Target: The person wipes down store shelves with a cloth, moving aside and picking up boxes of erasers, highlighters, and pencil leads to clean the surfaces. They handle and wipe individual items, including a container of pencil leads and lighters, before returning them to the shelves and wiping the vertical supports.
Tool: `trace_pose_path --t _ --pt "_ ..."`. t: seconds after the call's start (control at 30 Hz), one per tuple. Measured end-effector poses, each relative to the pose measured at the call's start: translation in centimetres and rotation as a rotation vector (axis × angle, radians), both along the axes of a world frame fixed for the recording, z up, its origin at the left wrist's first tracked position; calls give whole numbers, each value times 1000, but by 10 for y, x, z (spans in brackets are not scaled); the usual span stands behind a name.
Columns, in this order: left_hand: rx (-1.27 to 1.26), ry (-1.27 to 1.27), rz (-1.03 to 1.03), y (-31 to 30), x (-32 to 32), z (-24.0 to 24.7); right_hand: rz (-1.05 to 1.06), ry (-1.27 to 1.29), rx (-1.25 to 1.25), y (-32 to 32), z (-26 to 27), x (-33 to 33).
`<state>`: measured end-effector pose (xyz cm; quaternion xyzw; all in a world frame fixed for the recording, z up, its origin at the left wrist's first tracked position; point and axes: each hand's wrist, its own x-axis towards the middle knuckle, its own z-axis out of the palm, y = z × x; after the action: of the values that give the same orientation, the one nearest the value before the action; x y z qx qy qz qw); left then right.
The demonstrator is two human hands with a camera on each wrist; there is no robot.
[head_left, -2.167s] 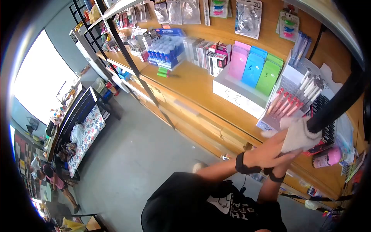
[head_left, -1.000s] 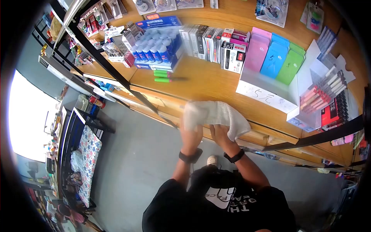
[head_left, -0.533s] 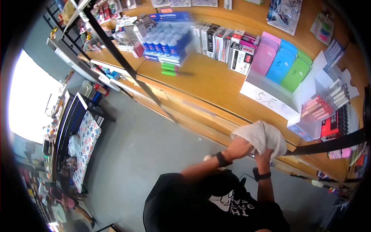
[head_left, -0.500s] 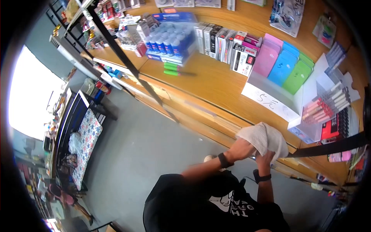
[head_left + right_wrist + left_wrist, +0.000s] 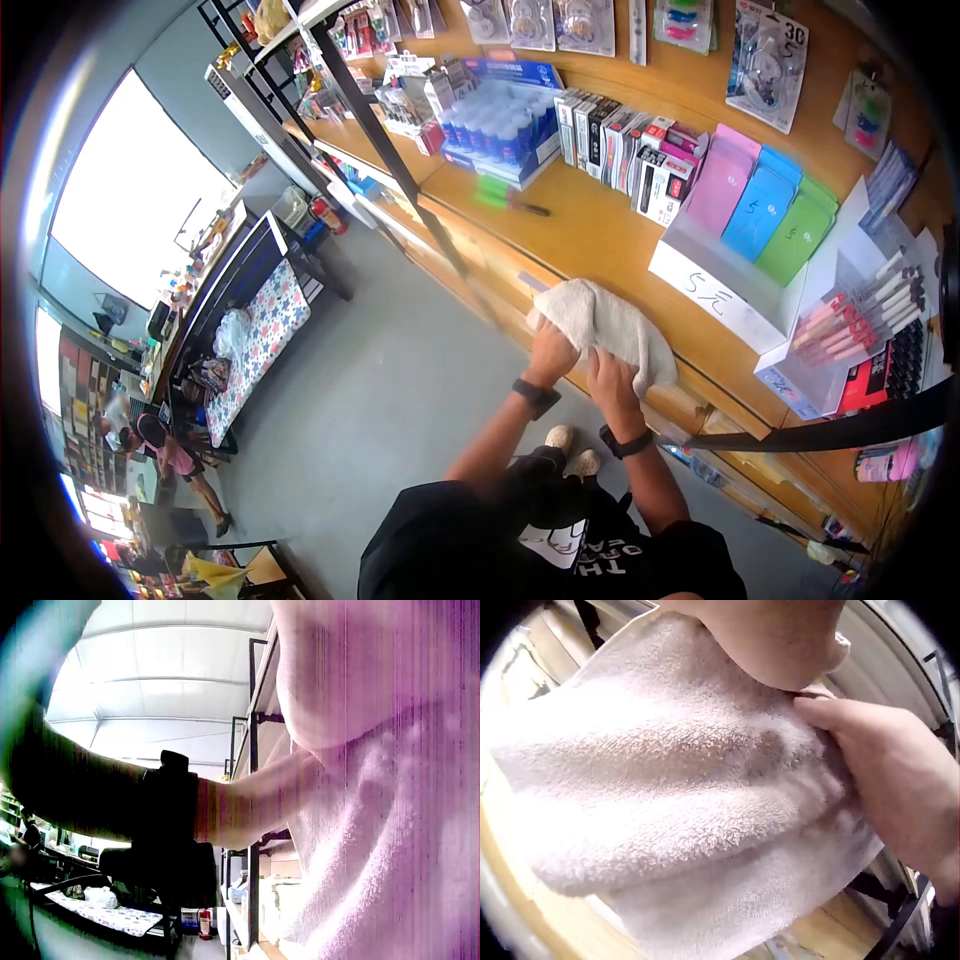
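Observation:
A white terry towel (image 5: 605,322) lies over the front edge of the wooden shelf (image 5: 580,235). My left hand (image 5: 552,350) grips the towel's left end and my right hand (image 5: 607,374) grips its lower middle, close beside the left. In the left wrist view the towel (image 5: 667,795) fills the frame, with my left hand (image 5: 772,637) on top and my right hand (image 5: 900,787) pinching its right side. The right wrist view shows the towel (image 5: 390,855) under my right hand (image 5: 352,675), and my left forearm with a black wristband (image 5: 169,810) beside it.
The shelf carries a blue box of glue sticks (image 5: 500,120), small boxes (image 5: 625,150), pink, blue and green cases (image 5: 765,205) and a pen display (image 5: 855,310). A black post (image 5: 400,180) and a black bar (image 5: 830,430) cross it. Left: grey floor, a floral bench (image 5: 255,340).
Both hands and the towel have slid left along the shelf's front edge, away from the black bar at the right where they were half a second ago.

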<state>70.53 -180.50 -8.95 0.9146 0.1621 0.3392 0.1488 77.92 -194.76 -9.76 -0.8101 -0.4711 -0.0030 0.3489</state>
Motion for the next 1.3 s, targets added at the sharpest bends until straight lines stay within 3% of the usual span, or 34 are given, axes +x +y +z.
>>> trace_pose_path --t 0.17,0.23,0.27,0.33,0.4,0.47,0.67,1.0,1.1,1.23,1.3 --pt "-175 0 -246 -36 4 5 -86 28 -51 -49 -8 5" --pt "-166 22 -317 -59 14 6 -216 -413 30 -72 -18 14" --pt "-160 30 -337 -69 17 5 -216 -246 -68 -89 -11 11" --pt "-159 46 -372 -88 23 0 -287 -157 -284 -118 -50 22" --pt "-122 27 -405 -93 26 -16 -323 -160 -252 -117 -56 24" --pt "-94 33 -455 -82 28 -29 -340 -299 -82 -92 -35 11" --pt "-98 -37 -345 25 -3 -33 -271 -416 -121 23 -14 -20" --pt "-104 -66 -156 265 -70 -52 -47 -233 -209 251 -18 -75" --pt "-112 -72 -68 310 -92 -31 -11 -346 -11 311 -15 -90" --pt "-108 -149 61 351 -104 -30 66 -198 -35 365 1 -109" --pt "-129 -160 99 366 -105 -34 108 -260 -66 384 -7 -108"
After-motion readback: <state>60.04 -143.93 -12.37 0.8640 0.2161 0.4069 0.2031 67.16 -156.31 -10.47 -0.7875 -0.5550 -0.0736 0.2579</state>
